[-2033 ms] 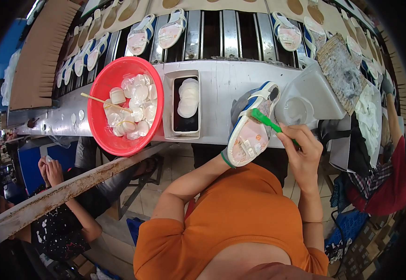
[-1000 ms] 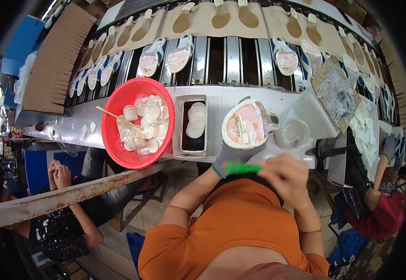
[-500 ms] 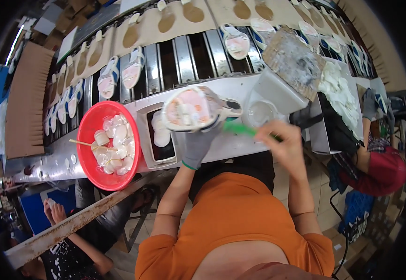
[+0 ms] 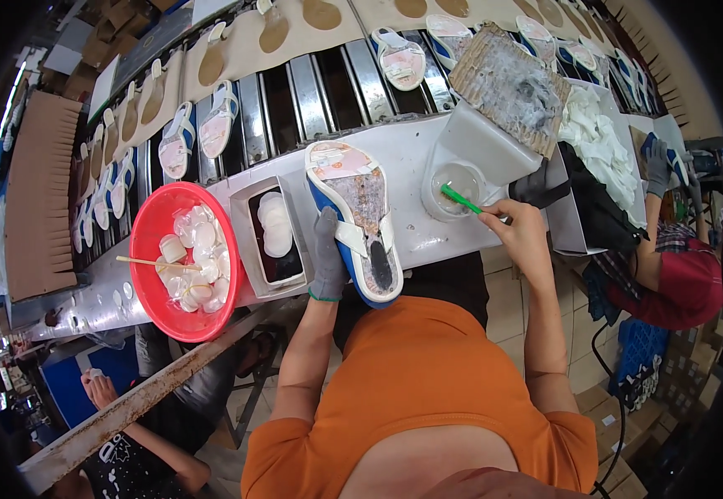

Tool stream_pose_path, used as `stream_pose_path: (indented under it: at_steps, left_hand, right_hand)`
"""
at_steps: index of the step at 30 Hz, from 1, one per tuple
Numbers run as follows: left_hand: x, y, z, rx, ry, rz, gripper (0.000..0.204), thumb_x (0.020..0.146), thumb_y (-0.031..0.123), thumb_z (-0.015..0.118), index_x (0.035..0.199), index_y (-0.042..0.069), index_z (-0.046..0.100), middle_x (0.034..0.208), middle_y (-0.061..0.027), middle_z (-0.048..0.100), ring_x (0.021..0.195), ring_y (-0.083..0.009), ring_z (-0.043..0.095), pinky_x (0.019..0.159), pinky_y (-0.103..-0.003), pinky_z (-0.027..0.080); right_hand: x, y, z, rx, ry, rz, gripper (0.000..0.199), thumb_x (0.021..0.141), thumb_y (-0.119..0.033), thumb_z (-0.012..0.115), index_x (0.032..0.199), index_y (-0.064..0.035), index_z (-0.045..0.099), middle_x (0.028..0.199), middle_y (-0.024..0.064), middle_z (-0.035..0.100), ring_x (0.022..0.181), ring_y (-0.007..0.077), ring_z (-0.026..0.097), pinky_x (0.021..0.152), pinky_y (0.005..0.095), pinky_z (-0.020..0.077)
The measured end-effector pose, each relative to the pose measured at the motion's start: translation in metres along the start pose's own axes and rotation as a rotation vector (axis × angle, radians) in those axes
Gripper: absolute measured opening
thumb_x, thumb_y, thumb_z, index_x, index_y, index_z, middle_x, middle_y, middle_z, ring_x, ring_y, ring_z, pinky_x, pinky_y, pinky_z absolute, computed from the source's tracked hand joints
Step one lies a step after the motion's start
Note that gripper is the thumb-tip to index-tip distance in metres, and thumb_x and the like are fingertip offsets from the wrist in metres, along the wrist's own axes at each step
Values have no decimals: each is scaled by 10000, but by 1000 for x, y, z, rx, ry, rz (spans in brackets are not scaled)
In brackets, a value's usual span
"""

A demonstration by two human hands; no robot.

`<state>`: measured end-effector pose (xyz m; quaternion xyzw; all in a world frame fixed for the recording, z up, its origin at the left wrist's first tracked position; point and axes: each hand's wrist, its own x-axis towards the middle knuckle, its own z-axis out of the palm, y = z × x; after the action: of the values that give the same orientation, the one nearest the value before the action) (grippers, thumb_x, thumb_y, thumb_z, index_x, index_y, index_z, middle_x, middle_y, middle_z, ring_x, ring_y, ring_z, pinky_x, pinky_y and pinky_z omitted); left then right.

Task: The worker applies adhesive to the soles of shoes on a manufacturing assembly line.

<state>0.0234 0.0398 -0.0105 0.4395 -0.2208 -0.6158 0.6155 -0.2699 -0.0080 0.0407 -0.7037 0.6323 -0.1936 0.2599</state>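
Observation:
In a grey glove, my left hand [image 4: 328, 256] is closed around the side of a sandal [image 4: 363, 195] with a blue and white edge and white straps. Its footbed faces up, with a pale pink patch at the toe and a dark patch at the heel. My bare right hand [image 4: 515, 235] pinches a green-handled brush [image 4: 458, 198]. The brush's head end is inside a round translucent cup [image 4: 438, 204] on the white work surface; its bristles are hard to make out.
To the left stand a red basin [image 4: 142, 287] of wrapped white discs and a white box [image 4: 240, 205]. Beyond runs a roller conveyor [image 4: 299, 96] carrying sandals and insoles. A stained board [image 4: 503, 75] rests on a grey container [image 4: 479, 141]. Co-workers sit on both sides.
My left hand has turned the sandal from pointing at me to lying lengthwise, heel toward me. The right hand has moved the green brush away from the sandal into the cup.

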Motion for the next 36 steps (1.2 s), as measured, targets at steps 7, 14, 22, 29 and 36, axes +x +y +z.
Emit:
stream_pose_path:
  at_steps: [7, 14, 22, 29, 36]
  left_hand:
    - [-1, 12, 12, -67, -28, -19, 776, 919, 568, 575, 1372, -53, 470, 1249, -187, 619, 1051, -252, 666, 918, -376, 544]
    - [0, 17, 21, 31, -236, -51, 810, 882, 542, 622, 1362, -89, 455, 1223, -175, 619, 1058, -216, 644, 892, -344, 535]
    - [-6, 27, 32, 184, -338, 8, 816, 845, 520, 659, 1340, -101, 471, 1188, -165, 633, 1057, -198, 626, 903, -330, 513]
    - [-8, 28, 34, 294, -388, 36, 817, 836, 490, 698, 1360, -96, 476, 1203, -182, 641, 1070, -217, 624, 921, -350, 505]
    - [-8, 29, 33, 287, -388, 21, 809, 841, 488, 691, 1351, -105, 480, 1180, -175, 649, 1044, -213, 636, 908, -346, 512]
  right_hand:
    - [13, 8, -29, 447, -425, 253, 220, 839, -186, 753, 732, 6, 739, 568, 1, 607, 483, 45, 466, 464, 229, 339]
    - [25, -53, -38, 798, -255, -169, 85, 808, -24, 760, 855, 44, 739, 771, 66, 693, 633, 74, 560, 562, 216, 404]
    - [39, -92, -41, 455, -172, -382, 96, 804, -25, 769, 862, 44, 736, 777, 78, 687, 704, 104, 603, 638, 244, 442]
    - [52, -97, -43, 348, -141, -339, 115, 828, -61, 770, 863, 42, 733, 753, 54, 666, 697, 85, 576, 644, 236, 424]
    - [64, -98, -48, 401, -168, -492, 119, 800, -61, 788, 848, 31, 731, 758, 50, 662, 713, 100, 592, 648, 249, 428]
